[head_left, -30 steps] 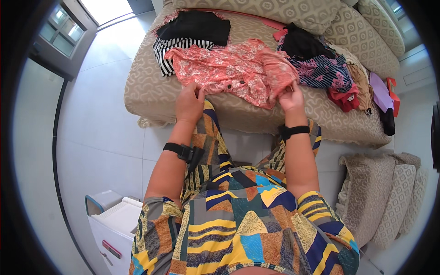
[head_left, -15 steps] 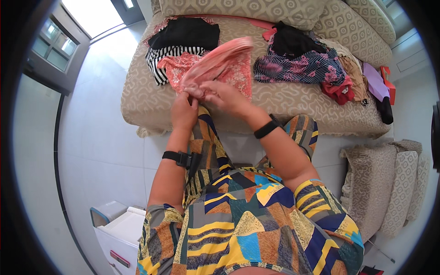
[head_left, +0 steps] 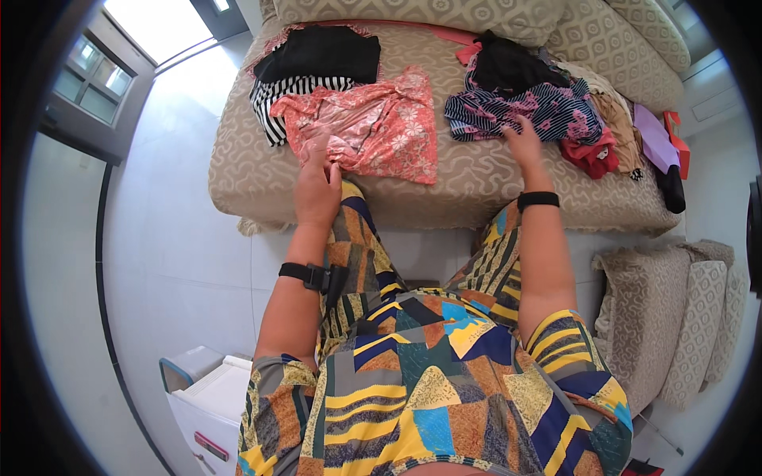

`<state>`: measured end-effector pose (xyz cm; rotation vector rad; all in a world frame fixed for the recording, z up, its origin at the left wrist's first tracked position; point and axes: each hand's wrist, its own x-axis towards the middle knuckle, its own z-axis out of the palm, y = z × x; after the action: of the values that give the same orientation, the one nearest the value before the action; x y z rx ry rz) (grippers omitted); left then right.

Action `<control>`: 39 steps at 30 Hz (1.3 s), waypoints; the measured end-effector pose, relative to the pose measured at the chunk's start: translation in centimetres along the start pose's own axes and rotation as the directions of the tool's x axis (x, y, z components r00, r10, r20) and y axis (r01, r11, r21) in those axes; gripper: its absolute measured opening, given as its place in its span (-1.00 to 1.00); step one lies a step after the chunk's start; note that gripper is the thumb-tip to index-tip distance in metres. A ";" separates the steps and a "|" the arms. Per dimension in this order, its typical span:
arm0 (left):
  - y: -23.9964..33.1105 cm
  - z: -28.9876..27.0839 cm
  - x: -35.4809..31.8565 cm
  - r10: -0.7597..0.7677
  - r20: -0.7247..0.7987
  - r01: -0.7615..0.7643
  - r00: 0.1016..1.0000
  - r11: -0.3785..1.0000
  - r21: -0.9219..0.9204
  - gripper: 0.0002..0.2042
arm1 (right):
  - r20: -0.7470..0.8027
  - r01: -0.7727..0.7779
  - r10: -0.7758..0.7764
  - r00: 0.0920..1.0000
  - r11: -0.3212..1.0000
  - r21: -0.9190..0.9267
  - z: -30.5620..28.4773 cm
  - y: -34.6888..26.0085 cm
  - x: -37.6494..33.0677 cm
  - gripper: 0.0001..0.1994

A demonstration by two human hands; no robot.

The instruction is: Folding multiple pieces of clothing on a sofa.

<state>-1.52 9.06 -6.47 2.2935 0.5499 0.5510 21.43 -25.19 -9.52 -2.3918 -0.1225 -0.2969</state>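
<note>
A coral garment with white flowers (head_left: 397,131) lies loosely spread on the sofa seat in front of me. My left hand (head_left: 319,186) is closed on its near left edge, with thumb and fingers pinching the fabric. To the right, my right hand (head_left: 525,151) reaches over the near edge of a dark striped garment with pink flowers (head_left: 556,111); its fingers are apart, and I cannot tell whether they touch the cloth. Behind the coral garment lie a folded black garment (head_left: 333,55) and a black-and-white striped one (head_left: 274,111).
The patterned sofa (head_left: 254,170) has cushions (head_left: 421,16) along its back. A black garment (head_left: 508,67), a red one (head_left: 591,159), a tan one (head_left: 627,139) and a lilac one (head_left: 655,139) are heaped at right. A white cabinet (head_left: 206,412) stands at lower left.
The coral garment's lifted part has dropped flat onto the sofa. My right hand has let go of it and moved right to the striped floral garment. My left hand stays at the coral edge.
</note>
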 end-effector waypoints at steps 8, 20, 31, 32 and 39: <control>-1.3 0.9 0.7 0.172 0.144 -0.199 0.974 0.959 0.202 -0.75 | 0.294 0.304 -0.354 0.888 0.931 0.203 3.6 -8.1 -9.5 -0.40; 0.0 1.2 1.6 -0.154 0.225 0.052 0.962 0.914 0.402 -0.66 | 0.307 0.536 -0.457 0.835 0.803 -0.260 7.0 -11.9 -15.8 -0.19; -2.8 1.4 0.8 0.115 0.007 -0.115 0.993 0.981 0.157 -0.83 | 0.155 0.606 -0.596 0.788 0.796 -0.016 7.9 -11.8 -12.8 -0.59; -3.0 1.5 0.8 0.117 0.004 -0.116 0.993 0.981 0.158 -0.83 | 0.152 0.607 -0.598 0.787 0.794 -0.016 8.1 -11.7 -12.3 -0.59; -2.9 1.7 0.5 0.151 -0.026 -0.145 0.988 0.978 0.152 -0.85 | 0.152 0.514 -0.550 0.821 0.829 0.220 7.9 -10.5 -10.7 -0.80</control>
<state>-0.91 10.33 -9.59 2.4862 0.4540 0.6442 10.72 -12.17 -11.02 -2.1671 -0.8975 -0.2752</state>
